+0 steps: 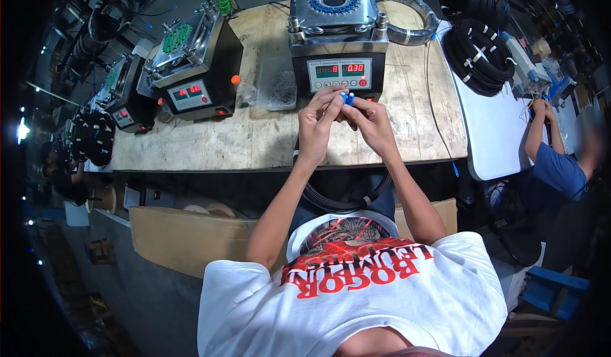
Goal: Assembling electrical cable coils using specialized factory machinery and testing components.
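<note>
Both hands meet over the front of the wooden table, before the middle polishing machine (338,45). Small blue fiber-optic connectors (347,99) show between the fingertips, and the fingers cover most of them. My left hand (318,120) pinches from the left side, with thumb and fingers pressed together. From the right, my right hand (371,122) is closed on the same blue pieces. A coil of black cable (347,203) lies on my lap below the table edge. How it joins the connectors is hidden by my hands.
More polishing machines (197,64) stand to the left on the wooden table (254,142). A clear plastic tub (278,89) of small parts and an orange-capped bottle (244,89) sit between machines. Cable coils (477,57) lie to the right, where a co-worker (560,169) works.
</note>
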`<state>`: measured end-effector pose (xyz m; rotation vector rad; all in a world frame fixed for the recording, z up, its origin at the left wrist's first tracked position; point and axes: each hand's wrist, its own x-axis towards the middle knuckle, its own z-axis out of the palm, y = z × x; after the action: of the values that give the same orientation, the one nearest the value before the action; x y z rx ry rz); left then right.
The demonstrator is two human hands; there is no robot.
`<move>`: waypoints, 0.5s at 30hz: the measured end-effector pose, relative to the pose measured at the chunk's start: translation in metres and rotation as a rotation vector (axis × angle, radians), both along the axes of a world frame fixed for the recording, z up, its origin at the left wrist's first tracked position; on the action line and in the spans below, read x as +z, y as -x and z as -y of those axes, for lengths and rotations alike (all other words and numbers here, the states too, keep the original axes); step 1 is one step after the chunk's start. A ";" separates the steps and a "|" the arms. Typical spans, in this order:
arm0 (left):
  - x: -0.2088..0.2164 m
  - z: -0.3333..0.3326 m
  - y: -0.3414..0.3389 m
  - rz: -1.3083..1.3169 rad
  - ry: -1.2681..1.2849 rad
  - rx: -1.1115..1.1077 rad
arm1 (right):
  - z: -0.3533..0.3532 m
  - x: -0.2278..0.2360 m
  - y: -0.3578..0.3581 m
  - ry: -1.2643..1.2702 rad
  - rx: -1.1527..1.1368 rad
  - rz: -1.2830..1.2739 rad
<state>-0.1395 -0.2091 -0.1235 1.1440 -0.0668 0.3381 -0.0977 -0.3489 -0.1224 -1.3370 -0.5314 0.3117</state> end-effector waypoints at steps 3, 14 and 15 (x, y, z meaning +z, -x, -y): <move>0.013 0.001 0.004 0.031 -0.156 0.034 | 0.005 0.008 0.004 0.003 0.001 0.038; 0.009 -0.104 -0.018 -0.053 -0.381 0.283 | 0.023 0.012 0.003 0.090 -0.071 0.029; 0.006 -0.122 -0.019 -0.136 -0.661 0.337 | 0.025 0.012 0.004 0.090 -0.057 0.034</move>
<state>-0.1207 -0.0867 -0.1176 1.8383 0.1477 0.5583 -0.1013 -0.3740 -0.1104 -1.4445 -0.5114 0.2696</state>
